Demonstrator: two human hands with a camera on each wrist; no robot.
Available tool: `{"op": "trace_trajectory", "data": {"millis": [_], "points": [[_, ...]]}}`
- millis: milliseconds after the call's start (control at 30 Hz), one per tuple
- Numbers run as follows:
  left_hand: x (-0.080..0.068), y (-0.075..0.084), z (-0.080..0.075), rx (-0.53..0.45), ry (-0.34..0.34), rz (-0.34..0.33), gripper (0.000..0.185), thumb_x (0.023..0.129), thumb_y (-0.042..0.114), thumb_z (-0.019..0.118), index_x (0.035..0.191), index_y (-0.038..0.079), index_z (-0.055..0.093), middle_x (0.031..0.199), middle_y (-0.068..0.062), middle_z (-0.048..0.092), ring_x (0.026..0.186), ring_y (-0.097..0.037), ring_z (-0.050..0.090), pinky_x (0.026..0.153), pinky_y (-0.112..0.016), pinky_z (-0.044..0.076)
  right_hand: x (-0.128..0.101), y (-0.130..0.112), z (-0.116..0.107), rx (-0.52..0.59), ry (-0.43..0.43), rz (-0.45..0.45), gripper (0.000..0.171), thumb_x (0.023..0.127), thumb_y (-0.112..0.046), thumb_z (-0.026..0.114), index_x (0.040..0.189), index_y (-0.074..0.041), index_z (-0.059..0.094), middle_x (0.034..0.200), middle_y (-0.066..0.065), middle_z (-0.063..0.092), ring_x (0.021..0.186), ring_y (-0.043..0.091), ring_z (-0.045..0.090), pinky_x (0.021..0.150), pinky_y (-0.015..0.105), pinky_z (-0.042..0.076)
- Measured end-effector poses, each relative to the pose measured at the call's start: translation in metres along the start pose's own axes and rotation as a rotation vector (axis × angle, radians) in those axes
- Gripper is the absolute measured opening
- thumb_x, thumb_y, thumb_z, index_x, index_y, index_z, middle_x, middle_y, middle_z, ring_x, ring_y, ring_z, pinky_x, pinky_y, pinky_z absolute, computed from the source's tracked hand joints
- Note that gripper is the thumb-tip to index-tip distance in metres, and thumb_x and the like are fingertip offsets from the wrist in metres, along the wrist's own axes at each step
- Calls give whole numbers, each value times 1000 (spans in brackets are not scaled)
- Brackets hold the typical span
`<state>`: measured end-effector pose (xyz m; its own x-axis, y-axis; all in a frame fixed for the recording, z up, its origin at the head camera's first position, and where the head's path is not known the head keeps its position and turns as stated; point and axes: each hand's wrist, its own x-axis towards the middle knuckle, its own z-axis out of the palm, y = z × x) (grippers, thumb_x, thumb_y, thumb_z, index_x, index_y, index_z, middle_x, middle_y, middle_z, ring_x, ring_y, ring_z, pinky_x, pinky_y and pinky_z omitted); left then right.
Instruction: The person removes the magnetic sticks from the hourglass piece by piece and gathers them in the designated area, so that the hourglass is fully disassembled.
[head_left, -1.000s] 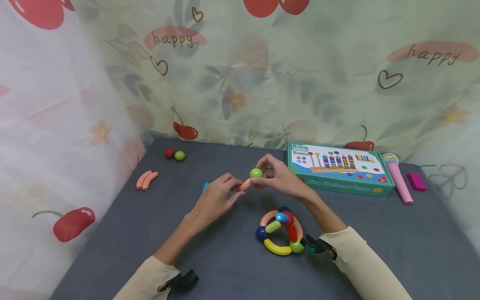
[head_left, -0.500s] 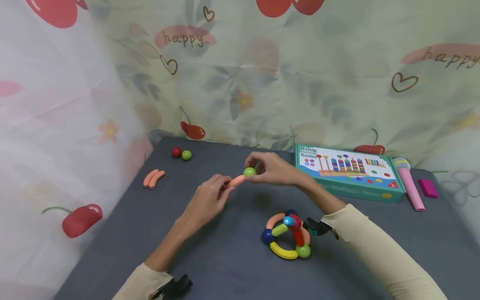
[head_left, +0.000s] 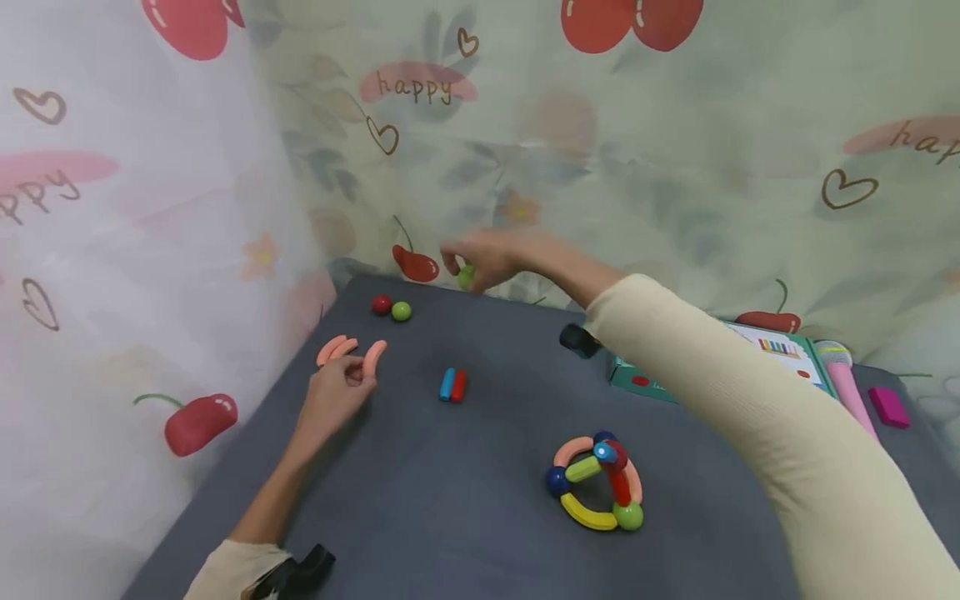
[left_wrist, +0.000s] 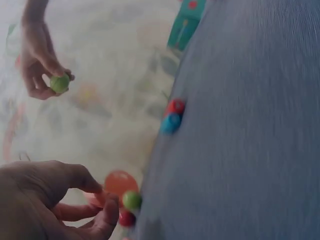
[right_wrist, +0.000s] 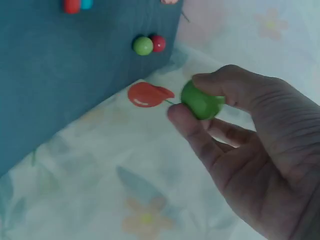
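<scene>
My left hand [head_left: 330, 404] pinches a curved salmon-pink stick [head_left: 374, 358] between thumb and fingers, low over the left of the table. Right beside it lie two matching pink sticks [head_left: 333, 347], partly hidden by the hand. High near the back edge, my right hand [head_left: 497, 255] holds a green ball [right_wrist: 200, 101] at its fingertips. Below and left of that hand, a red ball [head_left: 382, 304] and another green ball [head_left: 401, 312] sit side by side on the table. A blue stick [head_left: 447, 384] and a red stick [head_left: 459, 386] lie together between the hands and the assembled ring.
An assembled ring of sticks and balls [head_left: 590, 514] sits right of centre on the dark cloth. A green game box [head_left: 637, 380], partly hidden by the right sleeve, a pink toy microphone [head_left: 842, 377] and a magenta block [head_left: 889, 407] lie at the right. Printed curtains border the table.
The pink stick and green ball, together earlier, are now apart. My left hand has moved left with the stick, my right hand up and back with the ball. The blue and red sticks are uncovered.
</scene>
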<state>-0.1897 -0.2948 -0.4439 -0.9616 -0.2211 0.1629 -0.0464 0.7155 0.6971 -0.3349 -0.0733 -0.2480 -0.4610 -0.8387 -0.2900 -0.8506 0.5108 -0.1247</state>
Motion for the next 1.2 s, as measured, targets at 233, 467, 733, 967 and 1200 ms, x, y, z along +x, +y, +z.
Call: {"op": "trace_trajectory", "data": {"millis": [233,467,733,967,1200], "points": [[6,-34,-2,41,-36,-56,25,84,20,57,103,4,59,62,-1,61,54,-13,55,53,-29,41,78,-10,29,49,-1,170,21,80,-2,50,69,-13,34,60,0,23,52,13,19,51,28,22],[8,-36,0,118,108,60,21,85,10,56,102,-3,53,68,-10,56,59,-23,54,51,-34,41,122,11,109,260,193,310,11,81,-5,56,78,-10,46,70,0,38,60,13,32,56,27,29],[9,-33,8,312,203,146,28,79,10,66,102,-2,57,90,-20,49,54,-29,52,44,-38,41,144,8,145,341,365,372,12,84,-5,52,95,-4,53,88,6,47,79,21,42,66,34,38],[10,-39,13,412,263,224,36,76,16,75,102,-4,60,93,-24,59,59,-39,59,44,-45,46,151,6,148,354,386,423,13,87,-7,47,98,-8,52,90,6,52,76,23,50,65,37,42],[17,-48,10,387,282,229,16,79,3,65,88,-6,56,58,-17,52,39,-28,51,33,-33,38,151,3,142,344,340,396,32,85,-16,63,113,-9,49,103,6,52,89,22,53,74,40,44]]}}
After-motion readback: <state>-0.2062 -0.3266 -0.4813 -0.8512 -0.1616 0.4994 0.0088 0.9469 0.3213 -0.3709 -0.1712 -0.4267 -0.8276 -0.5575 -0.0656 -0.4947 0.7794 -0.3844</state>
